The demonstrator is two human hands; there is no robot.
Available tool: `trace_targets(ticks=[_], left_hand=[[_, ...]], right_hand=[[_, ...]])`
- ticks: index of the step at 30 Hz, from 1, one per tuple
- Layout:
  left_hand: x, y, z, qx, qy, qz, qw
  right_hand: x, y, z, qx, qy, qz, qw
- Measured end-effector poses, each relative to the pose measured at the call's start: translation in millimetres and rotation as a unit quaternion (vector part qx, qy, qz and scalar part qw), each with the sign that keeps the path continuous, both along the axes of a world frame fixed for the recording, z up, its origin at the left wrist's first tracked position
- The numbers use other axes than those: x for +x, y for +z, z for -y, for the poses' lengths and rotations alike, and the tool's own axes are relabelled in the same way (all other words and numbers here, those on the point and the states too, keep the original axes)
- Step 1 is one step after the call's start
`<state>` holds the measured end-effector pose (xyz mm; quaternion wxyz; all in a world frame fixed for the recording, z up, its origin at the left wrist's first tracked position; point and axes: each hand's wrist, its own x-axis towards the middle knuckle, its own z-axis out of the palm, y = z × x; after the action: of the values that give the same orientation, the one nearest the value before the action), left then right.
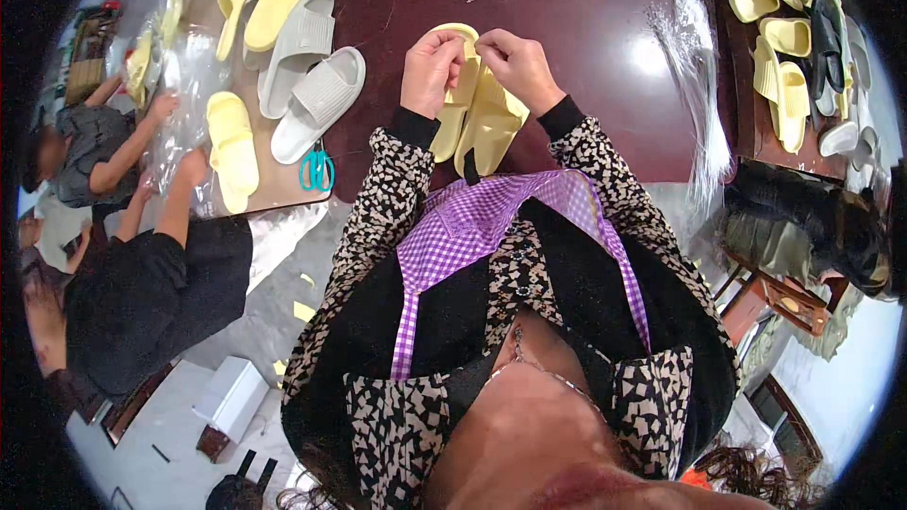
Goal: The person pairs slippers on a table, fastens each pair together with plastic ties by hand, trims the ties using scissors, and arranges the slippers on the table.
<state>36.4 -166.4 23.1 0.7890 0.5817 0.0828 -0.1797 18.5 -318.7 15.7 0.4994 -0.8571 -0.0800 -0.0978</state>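
A pair of pale yellow slide slippers lies side by side on the dark red table, below and between my hands; the right slipper (491, 123) is angled against the left slipper (452, 121). My left hand (433, 73) is closed, thumb and fingers pinched together over the left slipper. Close by, my right hand (521, 66) is also pinched, its fingertips above the far end of the pair. Whatever the fingertips hold, if anything, is too small or hidden to make out. A small black piece (470, 168) shows at the right slipper's near end.
More yellow and grey slippers (298, 42) lie at the left, beside teal-handled scissors (316, 170). Clear plastic sheeting (694, 85) runs along the table's right side. Further slippers (784, 85) sit on another table at right. Other people (123, 293) work at far left.
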Motion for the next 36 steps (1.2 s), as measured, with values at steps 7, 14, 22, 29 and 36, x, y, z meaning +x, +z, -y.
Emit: trace_targets(ticks=[7, 14, 22, 29, 36], left_hand=[[1.7, -3.0, -9.5, -0.025, 0.003, -0.012, 1.0], [-2.4, 0.6, -4.2, -0.057, -0.037, 0.011, 0.998], [-2.9, -7.0, -9.3, -0.085, -0.043, -0.019, 0.995], [0.9, -11.2, -5.2, -0.058, -0.056, -0.022, 0.996], [4.9, -27.4, -1.7, 0.049, -0.072, 0.056, 0.995]], right_hand=[[2.6, 1.1, -4.4, -0.015, 0.004, 0.014, 1.0], [-1.6, 9.3, -2.9, -0.006, -0.003, 0.016, 1.0], [1.2, 7.9, -6.0, 0.001, 0.024, 0.009, 1.0], [3.5, 4.6, -3.2, 0.003, 0.031, -0.009, 0.999], [5.2, -16.9, 13.2, 0.036, 0.003, 0.007, 0.999]])
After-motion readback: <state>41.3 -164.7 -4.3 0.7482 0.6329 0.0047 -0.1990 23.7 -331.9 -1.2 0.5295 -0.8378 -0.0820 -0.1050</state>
